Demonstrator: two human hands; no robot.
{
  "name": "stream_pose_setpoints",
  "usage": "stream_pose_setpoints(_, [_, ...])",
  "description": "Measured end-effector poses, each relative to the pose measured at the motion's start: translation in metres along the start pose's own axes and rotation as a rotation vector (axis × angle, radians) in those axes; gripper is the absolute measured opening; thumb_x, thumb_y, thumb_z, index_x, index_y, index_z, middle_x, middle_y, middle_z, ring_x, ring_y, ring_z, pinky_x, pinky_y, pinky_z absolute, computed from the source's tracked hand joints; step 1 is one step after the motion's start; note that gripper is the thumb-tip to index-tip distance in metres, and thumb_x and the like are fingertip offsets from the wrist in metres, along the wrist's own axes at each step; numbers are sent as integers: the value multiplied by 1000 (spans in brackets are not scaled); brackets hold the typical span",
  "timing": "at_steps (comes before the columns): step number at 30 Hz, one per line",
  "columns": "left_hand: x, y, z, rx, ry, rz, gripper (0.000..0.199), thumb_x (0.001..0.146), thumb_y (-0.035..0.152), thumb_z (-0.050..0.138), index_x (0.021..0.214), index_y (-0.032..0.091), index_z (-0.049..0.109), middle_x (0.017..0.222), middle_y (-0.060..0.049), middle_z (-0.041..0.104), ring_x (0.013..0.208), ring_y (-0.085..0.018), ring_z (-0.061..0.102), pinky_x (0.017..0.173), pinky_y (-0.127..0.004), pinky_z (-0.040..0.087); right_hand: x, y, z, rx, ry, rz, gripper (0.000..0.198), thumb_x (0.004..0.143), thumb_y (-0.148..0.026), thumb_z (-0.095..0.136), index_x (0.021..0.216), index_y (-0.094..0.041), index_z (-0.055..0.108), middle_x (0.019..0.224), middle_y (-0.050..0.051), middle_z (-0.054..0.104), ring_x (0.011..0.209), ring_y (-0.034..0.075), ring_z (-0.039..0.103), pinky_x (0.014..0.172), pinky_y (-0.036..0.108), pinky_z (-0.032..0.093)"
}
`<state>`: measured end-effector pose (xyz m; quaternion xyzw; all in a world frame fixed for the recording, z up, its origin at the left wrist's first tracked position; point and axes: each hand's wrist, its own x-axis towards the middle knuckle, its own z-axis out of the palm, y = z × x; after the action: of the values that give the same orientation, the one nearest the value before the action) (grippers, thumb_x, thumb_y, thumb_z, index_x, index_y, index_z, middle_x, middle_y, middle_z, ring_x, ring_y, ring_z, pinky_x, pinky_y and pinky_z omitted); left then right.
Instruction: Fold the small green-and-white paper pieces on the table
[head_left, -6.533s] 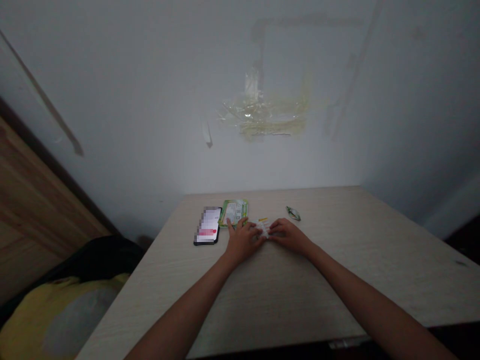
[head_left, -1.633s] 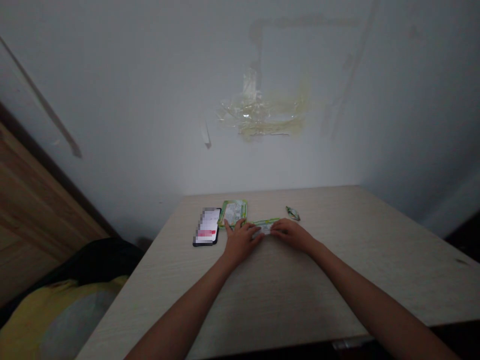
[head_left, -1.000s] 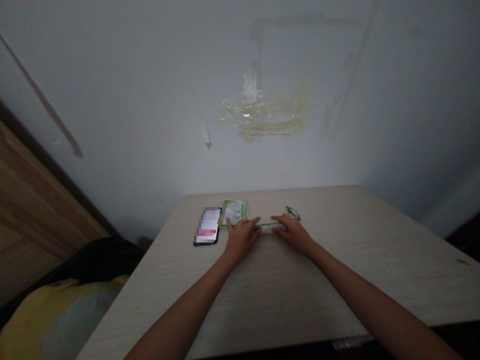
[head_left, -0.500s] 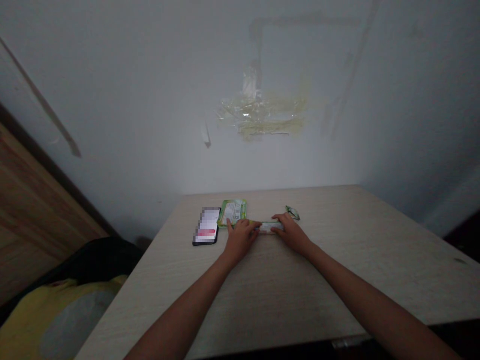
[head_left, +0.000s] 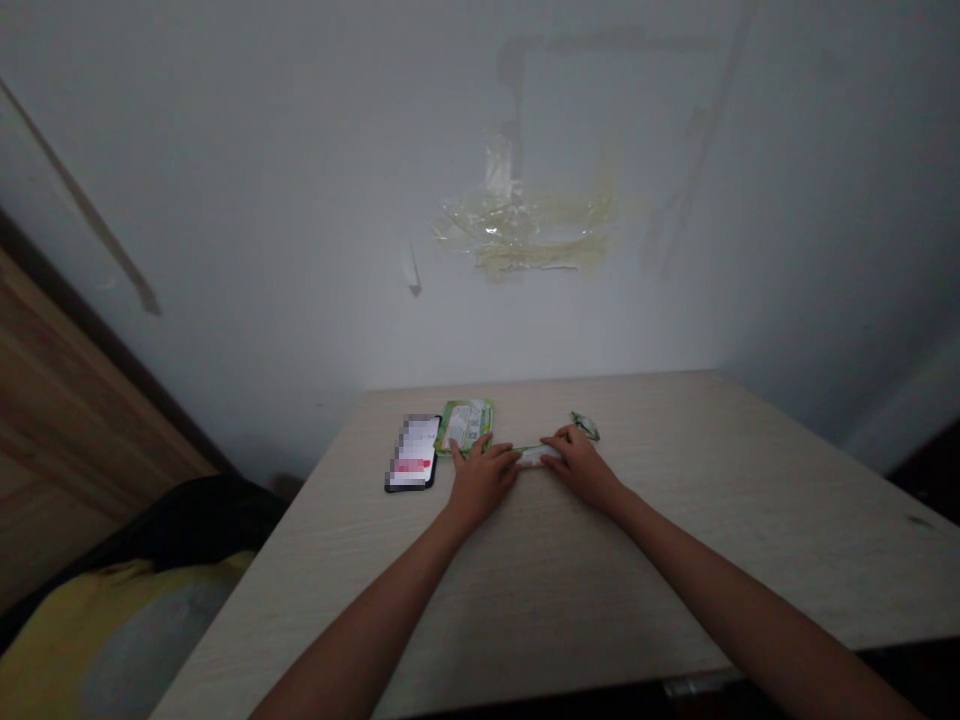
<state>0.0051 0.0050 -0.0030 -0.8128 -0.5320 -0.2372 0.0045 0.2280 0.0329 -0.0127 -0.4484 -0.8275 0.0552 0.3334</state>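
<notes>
A narrow folded strip of white and green packaging (head_left: 534, 456) lies crosswise on the table between my hands. My left hand (head_left: 484, 478) holds its left end down with the thumb-side fingers, while the other fingers spread out by a flat green and white packet (head_left: 466, 424). At the strip's right end, my right hand (head_left: 582, 468) has thumb and fingertips closed on it. My fingers hide both ends of the strip. Just beyond the right hand sits a small crumpled green scrap (head_left: 585, 426).
A phone (head_left: 414, 455) with a lit, partly blurred screen lies left of the green packet. The pale wood table (head_left: 675, 450) meets a wall (head_left: 300, 200) with tape marks. Yellow and grey fabric (head_left: 142, 630) lies beyond the table's left edge.
My left fingers have stretched and spread more over the strip's left end. The strip looks flatter and narrower. My right hand has hardly moved.
</notes>
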Motion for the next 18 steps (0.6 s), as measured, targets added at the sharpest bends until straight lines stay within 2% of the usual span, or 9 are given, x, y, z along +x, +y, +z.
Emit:
stream_pose_setpoints(9, [-1, 1, -1, -5, -20, -22, 28, 94, 44, 45, 117, 42, 62, 126, 3, 65, 134, -30, 37, 102, -78, -9, -2, 5, 4, -86, -20, -78, 29, 91, -32, 56, 115, -20, 69, 107, 13, 55, 101, 25, 53, 91, 43, 46])
stream_pose_setpoints(18, [-1, 2, -3, 23, -28, -27, 29, 95, 43, 43, 118, 42, 61, 127, 3, 64, 133, -29, 39, 102, -78, -9, 0, 2, 1, -41, 21, -194, 20, 90, -29, 59, 104, -24, 73, 106, 11, 59, 99, 23, 54, 87, 40, 46])
